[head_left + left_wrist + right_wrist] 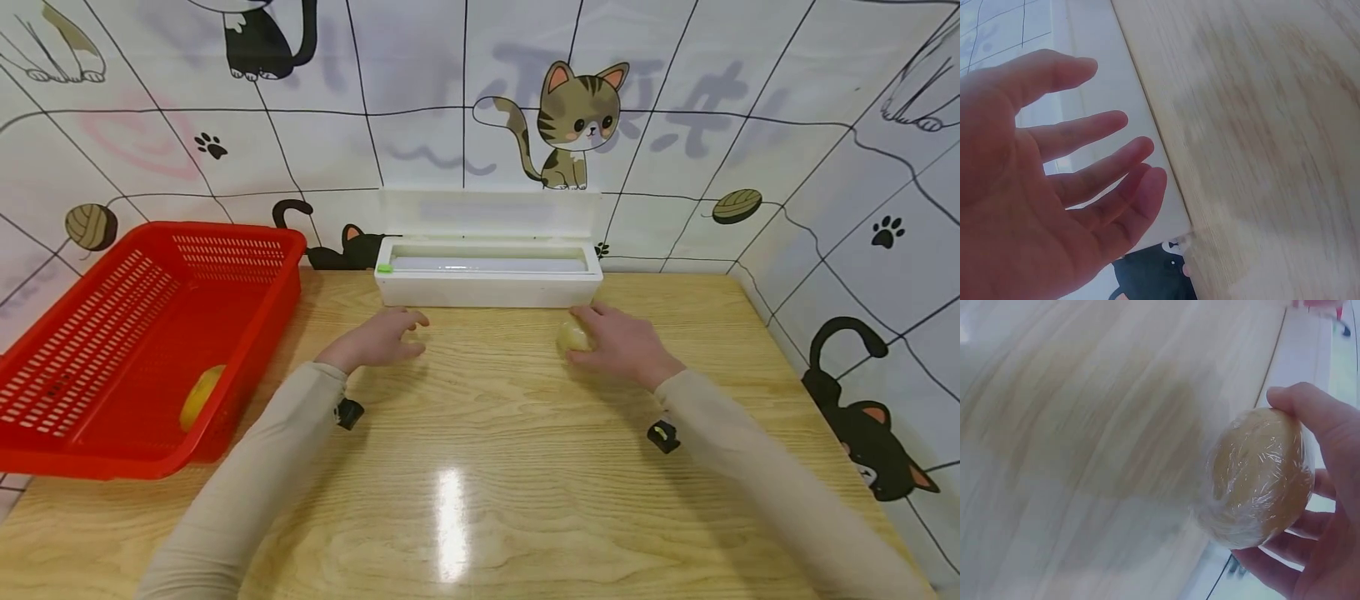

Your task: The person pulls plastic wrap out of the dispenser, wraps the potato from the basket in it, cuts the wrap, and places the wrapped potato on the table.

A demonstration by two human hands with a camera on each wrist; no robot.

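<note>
table centre [487, 400] free; white box [489, 292] blocks back, red basket [142, 358] left.

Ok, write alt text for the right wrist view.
A right hand grips a rounded, light-brown object in clear, wrinkled wrapping. Wood-grain tabletop fills the left; part of a white box shows at upper right.

Both sleeved arms reach forward over the bench, the left forearm [251, 479] slanting inward from the lower left and the right forearm [757, 458] from the lower right, so the two hands lie well apart at about the same reach. The left hand [378, 340] is relaxed, palm toward its wrist camera, thumb apart from the loosely bent fingers [1100, 156]. The right hand [622, 343], its back toward the head camera, grips, thumb on one side and curved fingers opposite.
</note>
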